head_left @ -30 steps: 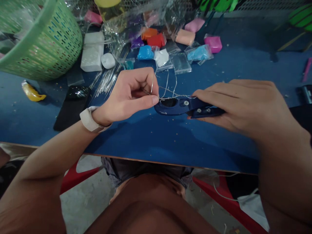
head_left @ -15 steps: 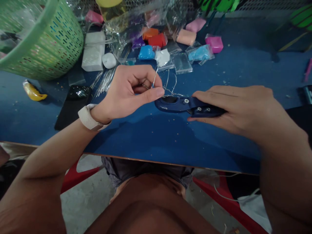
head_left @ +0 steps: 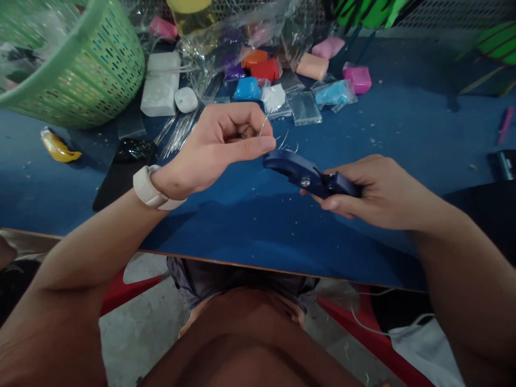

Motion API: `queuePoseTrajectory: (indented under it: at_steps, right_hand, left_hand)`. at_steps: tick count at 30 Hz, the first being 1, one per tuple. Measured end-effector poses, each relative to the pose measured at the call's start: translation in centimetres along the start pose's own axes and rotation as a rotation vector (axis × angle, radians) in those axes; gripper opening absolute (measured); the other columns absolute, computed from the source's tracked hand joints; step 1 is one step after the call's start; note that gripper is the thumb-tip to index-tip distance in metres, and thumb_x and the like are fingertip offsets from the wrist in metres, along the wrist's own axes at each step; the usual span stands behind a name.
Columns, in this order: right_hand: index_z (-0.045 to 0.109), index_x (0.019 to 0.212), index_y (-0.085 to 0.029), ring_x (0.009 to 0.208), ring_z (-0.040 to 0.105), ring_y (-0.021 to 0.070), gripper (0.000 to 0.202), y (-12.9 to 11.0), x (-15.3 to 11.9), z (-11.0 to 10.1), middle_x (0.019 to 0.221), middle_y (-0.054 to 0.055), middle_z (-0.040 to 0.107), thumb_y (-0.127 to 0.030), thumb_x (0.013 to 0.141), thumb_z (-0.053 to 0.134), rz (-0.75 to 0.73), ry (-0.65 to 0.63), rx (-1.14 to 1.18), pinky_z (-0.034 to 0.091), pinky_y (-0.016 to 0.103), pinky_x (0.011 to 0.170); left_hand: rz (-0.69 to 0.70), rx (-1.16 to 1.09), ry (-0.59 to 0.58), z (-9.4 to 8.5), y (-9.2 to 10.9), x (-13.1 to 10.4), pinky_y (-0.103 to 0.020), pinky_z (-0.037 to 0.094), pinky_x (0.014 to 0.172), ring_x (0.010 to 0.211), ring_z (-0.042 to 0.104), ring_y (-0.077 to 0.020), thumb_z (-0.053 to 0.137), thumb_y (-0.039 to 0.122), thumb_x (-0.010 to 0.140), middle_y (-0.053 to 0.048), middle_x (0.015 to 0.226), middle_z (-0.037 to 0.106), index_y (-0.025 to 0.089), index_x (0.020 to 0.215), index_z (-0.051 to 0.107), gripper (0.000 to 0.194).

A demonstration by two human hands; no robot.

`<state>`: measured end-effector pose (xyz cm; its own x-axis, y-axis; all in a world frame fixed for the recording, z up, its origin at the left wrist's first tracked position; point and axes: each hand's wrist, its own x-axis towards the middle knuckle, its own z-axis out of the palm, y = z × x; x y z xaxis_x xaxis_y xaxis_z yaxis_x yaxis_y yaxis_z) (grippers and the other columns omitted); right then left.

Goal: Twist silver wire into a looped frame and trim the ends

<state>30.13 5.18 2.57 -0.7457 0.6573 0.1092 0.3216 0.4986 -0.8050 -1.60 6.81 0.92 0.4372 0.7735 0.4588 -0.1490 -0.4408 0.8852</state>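
Observation:
My left hand [head_left: 229, 140] pinches a thin, bent silver wire [head_left: 264, 124] between thumb and forefinger. Several loose wire ends stick out to the right of the fingertips. The other fingers are curled, and part of the wire is hidden inside them. In my right hand [head_left: 366, 188] are dark blue wire cutters [head_left: 304, 174], with the thumb on the near side and fingers wrapped round the handles. Their curved head points left and reaches close to the left fingertips, just below the wire ends. Whether the jaws touch the wire, I cannot tell.
Behind the hands lie small bagged clay packs [head_left: 264, 70] in several colours. A green basket [head_left: 108, 70] stands at the back left, near a white box [head_left: 161, 86]. A black phone [head_left: 124, 172] and a bundle of straight wires [head_left: 179, 137] lie left of my hands.
My right hand has turned the wire cutters, tilting their handles downward and bringing the thumb to the near side. The wire loops right of my left fingertips show less now. The left hand keeps its pinch.

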Motion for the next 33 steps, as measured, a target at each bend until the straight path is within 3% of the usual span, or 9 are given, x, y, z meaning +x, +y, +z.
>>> queuePoseTrajectory:
  at_steps: [4, 9, 14, 16, 18, 20, 22, 29, 33]
  right_hand:
    - [0.084, 0.11, -0.018, 0.046, 0.061, 0.0089, 0.04, -0.5, -0.2, 0.7, 0.058, -0.006, 0.066, -0.054, 0.121, 0.068, 0.059, -0.12, 0.274, 0.051, 0.02, 0.051]
    - [0.084, 0.11, -0.019, 0.043, 0.06, 0.0086, 0.035, -1.1, -0.2, 2.1, 0.074, -0.003, 0.067, -0.054, 0.114, 0.079, 0.198, -0.035, 0.522, 0.051, 0.021, 0.042]
    - [0.084, 0.106, -0.02, 0.043, 0.06, 0.0097, 0.04, -2.0, 0.0, 3.2, 0.075, -0.001, 0.068, -0.06, 0.11, 0.084, 0.239, 0.085, 0.562, 0.05, 0.022, 0.039]
    - [0.084, 0.102, -0.021, 0.04, 0.056, 0.0096, 0.043, -2.3, 0.1, 2.8, 0.072, -0.002, 0.066, -0.064, 0.108, 0.085, 0.24, 0.2, 0.623, 0.047, 0.024, 0.036]
    - [0.082, 0.098, -0.024, 0.034, 0.044, 0.0095, 0.051, -2.5, 0.2, 1.6, 0.068, -0.005, 0.06, -0.074, 0.098, 0.091, 0.249, 0.439, 0.686, 0.035, 0.026, 0.028]
    - [0.078, 0.089, -0.026, 0.028, 0.032, 0.0106, 0.069, -2.6, 0.3, 0.1, 0.062, -0.009, 0.049, -0.083, 0.066, 0.108, 0.237, 0.632, 0.665, 0.022, 0.032, 0.021]
    - [0.077, 0.087, -0.027, 0.028, 0.031, 0.0123, 0.073, -2.6, 0.3, -0.8, 0.061, -0.009, 0.045, -0.085, 0.057, 0.11, 0.217, 0.741, 0.605, 0.021, 0.034, 0.02]
    - [0.088, 0.117, -0.02, 0.053, 0.068, 0.0165, 0.048, -1.4, -0.5, 1.3, 0.085, 0.002, 0.073, -0.066, 0.113, 0.075, 0.085, 0.303, 0.675, 0.063, 0.034, 0.05]
    - [0.089, 0.137, -0.029, 0.093, 0.088, 0.0232, 0.035, -1.3, -1.0, 1.5, 0.107, 0.008, 0.087, -0.053, 0.118, 0.074, 0.083, 0.05, 0.56, 0.074, 0.035, 0.085]
  left_hand:
    - [-0.022, -0.034, 0.001, 0.0, 0.3, 0.1, -0.036, 0.041, 0.064, 0.067, 0.045, -0.0151, 0.093, 0.049, 0.103, 0.0, 0.076, 0.059, 0.028, 0.081, 0.076, 0.035]
    - [-0.003, -0.097, 0.074, -0.1, -0.5, 0.4, -0.033, 0.049, 0.066, 0.071, 0.051, -0.0152, 0.099, 0.044, 0.098, 0.0, 0.079, 0.06, 0.026, 0.083, 0.074, 0.034]
    - [0.093, -0.09, 0.154, -0.4, -1.7, 0.6, -0.037, 0.04, 0.059, 0.063, 0.047, -0.015, 0.102, 0.046, 0.095, 0.0, 0.073, 0.058, 0.027, 0.084, 0.075, 0.035]
    - [0.102, -0.062, 0.234, -1.1, -2.1, 0.6, -0.037, 0.038, 0.06, 0.064, 0.045, -0.0142, 0.102, 0.044, 0.095, 0.001, 0.072, 0.055, 0.027, 0.084, 0.075, 0.034]
    - [0.086, -0.065, 0.332, -2.1, -2.4, 0.6, -0.036, 0.044, 0.064, 0.068, 0.046, -0.0133, 0.103, 0.04, 0.095, 0.002, 0.072, 0.05, 0.027, 0.082, 0.075, 0.034]
    - [0.079, -0.103, 0.389, -2.7, -2.3, 0.7, -0.032, 0.049, 0.067, 0.069, 0.04, -0.011, 0.1, 0.036, 0.099, 0.003, 0.074, 0.041, 0.026, 0.082, 0.069, 0.036]
    - [0.099, -0.131, 0.417, -2.6, -1.9, 0.8, -0.03, 0.051, 0.07, 0.069, 0.034, -0.0106, 0.101, 0.036, 0.098, 0.004, 0.076, 0.036, 0.026, 0.084, 0.068, 0.037]
    - [0.135, -0.099, 0.442, -0.4, -1.1, 0.5, -0.03, 0.046, 0.066, 0.065, 0.034, -0.0109, 0.098, 0.046, 0.101, 0.004, 0.074, 0.041, 0.027, 0.085, 0.072, 0.036]
    - [0.133, -0.107, 0.411, -0.2, -1.2, 0.4, -0.029, 0.048, 0.067, 0.064, 0.031, -0.0111, 0.099, 0.048, 0.098, 0.004, 0.071, 0.034, 0.028, 0.085, 0.073, 0.035]
